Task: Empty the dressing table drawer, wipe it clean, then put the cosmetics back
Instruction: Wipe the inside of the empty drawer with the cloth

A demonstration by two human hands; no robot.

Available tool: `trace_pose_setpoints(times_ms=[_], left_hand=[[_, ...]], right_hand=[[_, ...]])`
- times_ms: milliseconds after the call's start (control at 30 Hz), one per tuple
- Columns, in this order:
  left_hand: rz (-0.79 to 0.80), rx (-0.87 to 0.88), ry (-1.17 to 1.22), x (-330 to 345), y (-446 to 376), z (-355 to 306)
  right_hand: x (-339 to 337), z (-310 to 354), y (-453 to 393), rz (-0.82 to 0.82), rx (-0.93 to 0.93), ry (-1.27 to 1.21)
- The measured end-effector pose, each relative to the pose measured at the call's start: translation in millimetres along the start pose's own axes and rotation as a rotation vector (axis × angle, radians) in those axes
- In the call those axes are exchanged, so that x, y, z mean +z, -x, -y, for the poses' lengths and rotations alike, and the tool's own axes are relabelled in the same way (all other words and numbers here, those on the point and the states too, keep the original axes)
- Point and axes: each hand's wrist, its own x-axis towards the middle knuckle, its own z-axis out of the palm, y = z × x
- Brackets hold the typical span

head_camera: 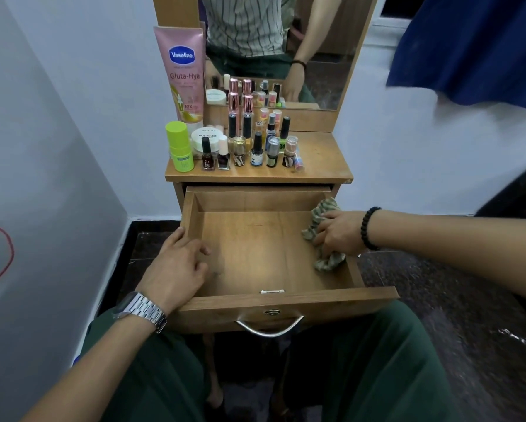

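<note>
The wooden drawer (255, 257) is pulled out toward me and holds no cosmetics. My right hand (339, 231) presses a crumpled striped cloth (325, 260) against the drawer's right inner side. My left hand (179, 264) rests on the drawer's left wall, fingers loosely curled over the rim, holding nothing. The cosmetics stand on the tabletop (322, 159): a tall pink Vaseline tube (183, 74), a lime-green stick (179, 146), a white nail polish remover jar (208, 137) and several nail polish bottles (249, 150).
A mirror (286, 50) rises behind the tabletop. A white wall closes in on the left, with a red cord (3, 257) on it. A blue cloth (474, 47) hangs at upper right. My knees in green trousers sit under the drawer front and its metal handle (269, 328).
</note>
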Motion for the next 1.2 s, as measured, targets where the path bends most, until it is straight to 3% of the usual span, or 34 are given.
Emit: trace_pose_setpoints(times_ms=[233, 333, 467, 633, 700, 867, 933, 1033, 1133, 1200], left_hand=[[0.005, 0.003, -0.002, 1, 0, 7], [0.000, 0.003, 0.004, -1, -2, 4], [0.017, -0.016, -0.008, 0, 3, 2], [0.007, 0.004, 0.005, -1, -2, 0], [0.005, -0.004, 0.001, -1, -1, 2], [0.014, -0.032, 0.008, 1, 2, 6], [0.012, -0.033, 0.004, 1, 3, 6], [0.003, -0.017, 0.004, -1, -1, 5], [0.000, -0.017, -0.001, -1, -2, 3], [0.004, -0.028, 0.006, 0, 0, 3]], right_hand=[[5, 3, 27, -0.005, -0.240, -0.126], [1, -11, 16, -0.035, -0.169, -0.131], [9, 21, -5, -0.021, -0.079, -0.050], [12, 8, 24, -0.038, -0.198, -0.286], [4, -9, 27, -0.004, -0.125, -0.334], [0, -27, -10, -0.144, 0.113, -0.199], [1, -22, -17, -0.121, 0.152, -0.176], [3, -6, -7, -0.072, 0.068, -0.163], [-16, -2, 17, 0.072, 0.016, -0.336], [-33, 0, 24, 0.028, 0.066, -0.412]])
